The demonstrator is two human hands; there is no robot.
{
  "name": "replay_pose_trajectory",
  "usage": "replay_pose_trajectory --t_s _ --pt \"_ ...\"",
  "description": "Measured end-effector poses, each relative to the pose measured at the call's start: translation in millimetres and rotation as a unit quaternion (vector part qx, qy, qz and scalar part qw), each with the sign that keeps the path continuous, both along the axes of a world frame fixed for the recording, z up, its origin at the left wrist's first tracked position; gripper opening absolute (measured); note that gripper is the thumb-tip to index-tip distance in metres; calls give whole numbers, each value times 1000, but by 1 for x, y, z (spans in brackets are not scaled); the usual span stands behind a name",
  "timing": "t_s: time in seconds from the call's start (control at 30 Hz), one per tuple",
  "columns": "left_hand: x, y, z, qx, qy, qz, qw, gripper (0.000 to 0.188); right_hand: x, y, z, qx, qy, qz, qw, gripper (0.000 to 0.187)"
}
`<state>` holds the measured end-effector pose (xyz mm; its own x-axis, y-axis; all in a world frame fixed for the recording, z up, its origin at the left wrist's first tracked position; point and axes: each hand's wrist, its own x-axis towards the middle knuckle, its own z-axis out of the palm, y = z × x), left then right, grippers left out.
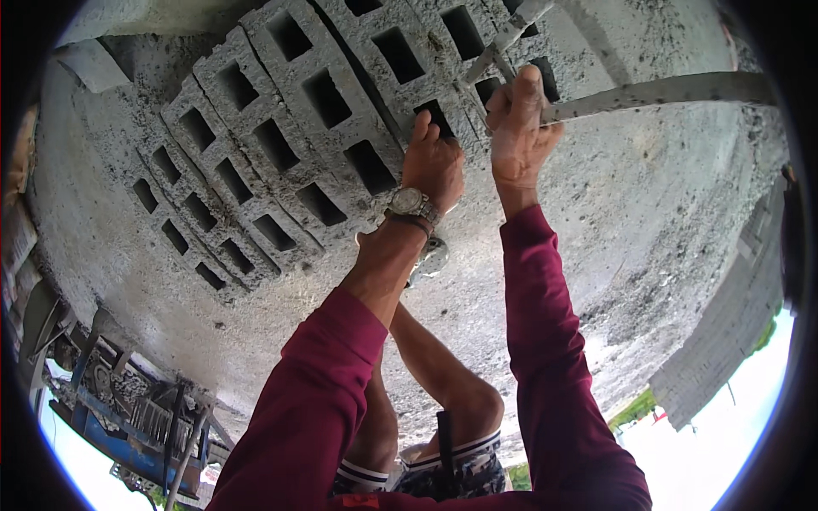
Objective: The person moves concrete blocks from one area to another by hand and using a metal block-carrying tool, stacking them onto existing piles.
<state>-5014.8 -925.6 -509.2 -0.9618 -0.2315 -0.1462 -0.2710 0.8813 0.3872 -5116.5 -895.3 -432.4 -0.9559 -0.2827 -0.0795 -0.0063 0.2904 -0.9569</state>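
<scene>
Rows of grey concrete blocks [302,145] with rectangular holes stand close together on the ground, narrow gaps between them. My left hand [434,170], with a metal watch [407,202] on its wrist, is closed at the near end of a block on the right side of the rows. Its fingers curl at the edge of a dark hole, and the fingertips are partly hidden. Just to the right, my right hand [524,136] is wrapped round a cement-crusted tool [665,89] with a long curved bar. Its forked grey end [511,43] reaches over the blocks.
Rough grey concrete ground [613,247] surrounds the blocks. Blue, rusty machinery [128,417] stands at the lower left. A grey block wall or stack [720,341] is at the right. My bare legs [447,362] are just below the blocks, and a grey slab [94,64] lies at the upper left.
</scene>
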Motion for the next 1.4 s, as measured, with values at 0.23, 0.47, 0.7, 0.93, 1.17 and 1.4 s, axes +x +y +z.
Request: replay_pose_trajectory --t_s 0.23,0.47,0.7,0.93,1.17,1.4 --pt "7 -4 1 -41 -73 -8 996 25 -17 -22 106 -159 112 4 981 57" --pt "0 4 4 32 -2 -10 999 10 -5 -7 -19 -17 37 29 999 51" --pt "6 0 4 -61 -80 -28 995 23 -11 5 67 -122 33 -31 992 52" --pt "5 5 -16 -78 -68 -3 995 26 -19 37 172 -256 49 215 941 55" --pt "0 7 1 -13 6 3 1000 18 32 87 1 36 -65 -41 996 54" --pt "4 0 3 -54 -79 -11 995 31 20 55 74 -116 -27 -64 991 60"
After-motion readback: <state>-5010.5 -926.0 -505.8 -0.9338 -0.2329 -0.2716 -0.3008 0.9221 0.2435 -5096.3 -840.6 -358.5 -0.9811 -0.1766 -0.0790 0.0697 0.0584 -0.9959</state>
